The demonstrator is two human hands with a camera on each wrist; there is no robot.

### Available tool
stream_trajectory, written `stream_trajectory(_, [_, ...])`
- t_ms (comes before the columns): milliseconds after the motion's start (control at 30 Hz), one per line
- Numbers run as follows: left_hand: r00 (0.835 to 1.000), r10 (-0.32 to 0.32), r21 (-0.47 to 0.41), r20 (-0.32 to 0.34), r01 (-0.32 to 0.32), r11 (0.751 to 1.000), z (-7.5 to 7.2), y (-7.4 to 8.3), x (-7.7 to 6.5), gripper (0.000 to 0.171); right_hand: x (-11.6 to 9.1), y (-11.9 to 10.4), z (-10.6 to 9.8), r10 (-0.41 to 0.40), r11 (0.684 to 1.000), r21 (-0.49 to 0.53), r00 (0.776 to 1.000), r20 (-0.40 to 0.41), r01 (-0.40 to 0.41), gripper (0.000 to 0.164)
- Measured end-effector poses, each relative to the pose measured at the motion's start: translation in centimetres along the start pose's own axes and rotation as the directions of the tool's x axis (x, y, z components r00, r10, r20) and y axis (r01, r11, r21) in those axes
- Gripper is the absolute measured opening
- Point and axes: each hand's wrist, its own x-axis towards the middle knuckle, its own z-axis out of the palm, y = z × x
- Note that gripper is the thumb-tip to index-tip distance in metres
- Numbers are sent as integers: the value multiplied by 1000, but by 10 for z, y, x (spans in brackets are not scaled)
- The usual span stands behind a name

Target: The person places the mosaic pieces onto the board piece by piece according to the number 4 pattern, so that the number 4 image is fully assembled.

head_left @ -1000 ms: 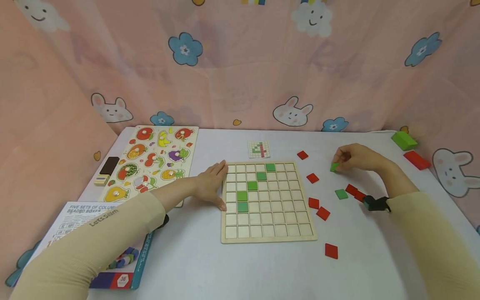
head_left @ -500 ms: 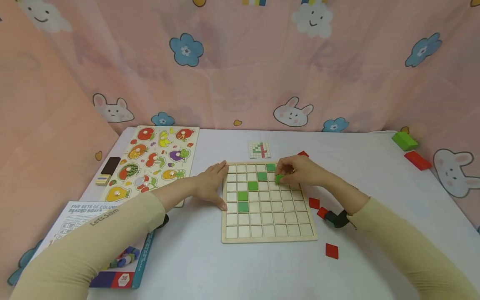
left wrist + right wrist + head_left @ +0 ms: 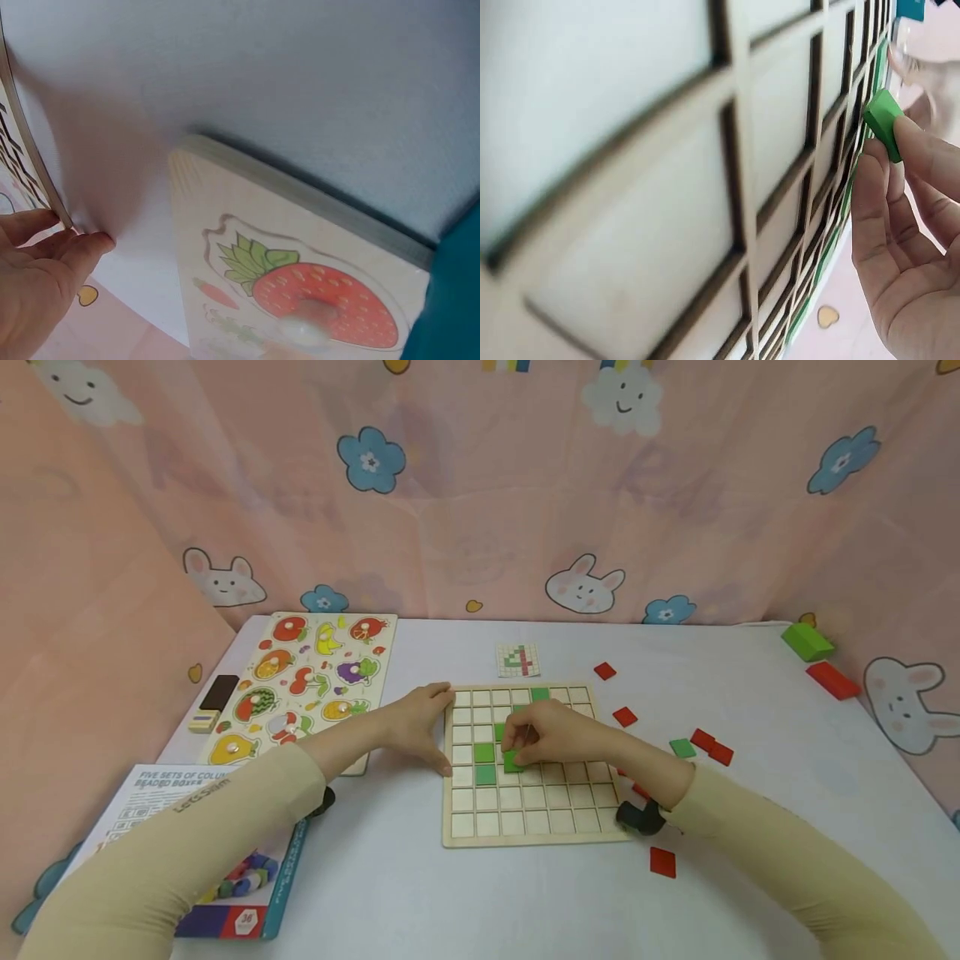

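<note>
The right hand [image 3: 551, 732] is over the middle-left of the pale wooden grid board [image 3: 536, 822], thumb and fingertips in a tight pinch on a small green square tile [image 3: 885, 120]! It's square, so no long axis to call, but the right wrist view has it tilted to the board's face; whether an edge touches the wood, I can't tell. What counts: that tile is just right of the nearest inlaid green tile [image 3: 486, 774], about on the line between that row and the next one farther, the cell beneath hidden. The right hand is the nearer one, forearm slanting in from the near right, fingers pointing left. At the board's left edge, the left hand [image 3: 415, 720] is spread wide, tips at the rim, nothing gripped. On the far side, a small printed grid card [image 3: 517, 660]; out right, flat red square tiles [image 3: 663, 862] scattered across the white table [image 3: 390, 877].
</note>
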Motion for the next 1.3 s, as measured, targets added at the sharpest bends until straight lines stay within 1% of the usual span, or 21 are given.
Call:
stream_trajectory(200, [1000,2,9,-16,-1,1000,1,-1,-1,121,2,-7,8,-26,1000,-8,1000,1,26,10])
stream_trajectory(367, [1000,9,19,-19,-9,1000,0,0,-1,120,3,-11,12,1,1000,-31,1000,-5,-1,11])
stream_trajectory(567, [1000,9,23,-13,-9,1000,-1,1,-1,118,3,-13,14,18,999,-38,1000,-10,-18,12])
stream_trajectory(767, [1000,1,13,-5,-1,1000,1,1,-1,119,-3,-10,11,3,997,-73,1000,-15,-5,10])
stream_trajectory(867, [1000,6,5,-6,-6,1000,1,1,-1,119,-11,0,1,6,996,-92,999,-43,-10,7])
stream_trajectory(1000, [1000,16,6,-10,-16,1000,2,1,0,120,-29,23,-22,44,996,-75,993,-113,-52,6])
stream_trajectory(1100, [1000,23,14,-8,-22,1000,1,1,0,121,-47,43,-42,99,990,-81,980,-174,-114,10])
stream_trajectory(1167, [1000,20,15,-5,-20,1000,1,1,0,121,-60,56,-55,141,982,-94,970,-198,-162,12])
stream_trajectory(1233, [1000,19,16,-6,-19,1000,0,0,0,121,-73,67,-66,180,973,-105,961,-210,-205,15])
stream_trajectory(1300, [1000,14,12,-4,-14,1000,0,-1,0,120,-86,79,-75,216,965,-106,956,-200,-240,17])
